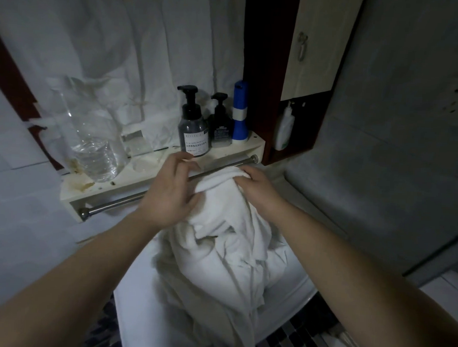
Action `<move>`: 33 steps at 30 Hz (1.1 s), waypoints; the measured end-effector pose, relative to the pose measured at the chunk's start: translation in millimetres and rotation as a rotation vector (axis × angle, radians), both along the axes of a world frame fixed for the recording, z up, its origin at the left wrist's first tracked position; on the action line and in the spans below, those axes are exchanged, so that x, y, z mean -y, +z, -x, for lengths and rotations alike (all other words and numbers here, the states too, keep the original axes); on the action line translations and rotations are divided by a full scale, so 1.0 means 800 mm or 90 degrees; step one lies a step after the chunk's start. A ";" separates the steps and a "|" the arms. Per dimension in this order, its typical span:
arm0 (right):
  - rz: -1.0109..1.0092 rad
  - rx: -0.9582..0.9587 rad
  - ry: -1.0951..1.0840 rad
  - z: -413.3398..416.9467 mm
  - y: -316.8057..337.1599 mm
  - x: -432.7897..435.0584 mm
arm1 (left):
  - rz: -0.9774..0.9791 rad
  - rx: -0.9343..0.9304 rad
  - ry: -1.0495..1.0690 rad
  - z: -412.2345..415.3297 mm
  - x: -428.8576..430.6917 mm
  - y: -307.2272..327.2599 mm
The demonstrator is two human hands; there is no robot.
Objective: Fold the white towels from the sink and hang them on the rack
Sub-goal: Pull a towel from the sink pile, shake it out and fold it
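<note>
White towel [219,241] bunched, top at rack bar [113,203], tail in sink [134,295] | left hand [169,194], right hand [258,186] both gripping top | step: hanging, poorly folded | next: spread flat, square the fold.

Nothing can be read. Just above centre frame, the translucent grey plastic pump bottle [192,124] carries a white label with dark print. The smaller black pump bottle [220,124] right of it shows pale lettering, and both are too blurred to decipher.
</note>
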State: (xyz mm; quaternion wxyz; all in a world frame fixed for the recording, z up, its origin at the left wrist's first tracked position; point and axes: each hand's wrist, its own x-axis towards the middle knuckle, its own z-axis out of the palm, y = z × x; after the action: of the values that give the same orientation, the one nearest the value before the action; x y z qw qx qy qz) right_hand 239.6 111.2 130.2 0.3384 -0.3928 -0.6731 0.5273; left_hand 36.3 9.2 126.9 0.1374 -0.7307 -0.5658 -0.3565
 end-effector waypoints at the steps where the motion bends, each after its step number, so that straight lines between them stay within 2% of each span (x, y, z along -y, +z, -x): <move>1: 0.016 -0.022 -0.005 0.005 0.005 0.000 | -0.041 -0.062 -0.048 -0.006 0.002 -0.001; 4: 0.055 -0.060 -0.004 0.014 0.017 0.004 | 0.011 -0.212 -0.107 -0.032 0.006 -0.004; 6: 0.053 -0.063 0.006 0.017 0.021 0.005 | 0.034 -0.217 -0.085 -0.046 0.006 -0.001; 9: 0.062 -0.054 0.017 0.017 0.020 0.008 | 0.023 -0.033 -0.067 -0.056 0.001 0.015; 12: 0.088 -0.066 0.025 0.008 0.009 0.015 | 0.086 0.200 -0.017 -0.062 -0.005 0.031; 17: -0.050 -0.074 -0.024 -0.001 0.006 0.026 | 0.112 0.268 0.135 -0.062 -0.022 0.048; 20: -0.139 0.058 0.025 0.003 0.002 0.036 | 0.126 0.316 0.213 -0.055 -0.030 0.055; 23: -0.204 0.199 0.030 0.007 -0.008 0.038 | 0.179 0.380 0.235 -0.052 -0.033 0.061; 28: -0.193 0.289 0.003 0.006 -0.026 0.023 | 0.211 0.469 0.243 -0.030 -0.031 0.060; 33: -0.170 0.423 -0.005 -0.018 -0.048 -0.006 | 0.162 0.538 0.335 0.013 -0.022 0.047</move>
State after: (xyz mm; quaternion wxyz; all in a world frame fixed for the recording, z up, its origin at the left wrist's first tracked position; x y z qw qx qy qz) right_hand 254.0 115.9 92.0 0.1518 -0.4976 -0.8079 0.2769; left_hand 26.1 26.7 164.3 -0.1082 -0.3668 -0.7757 -0.5020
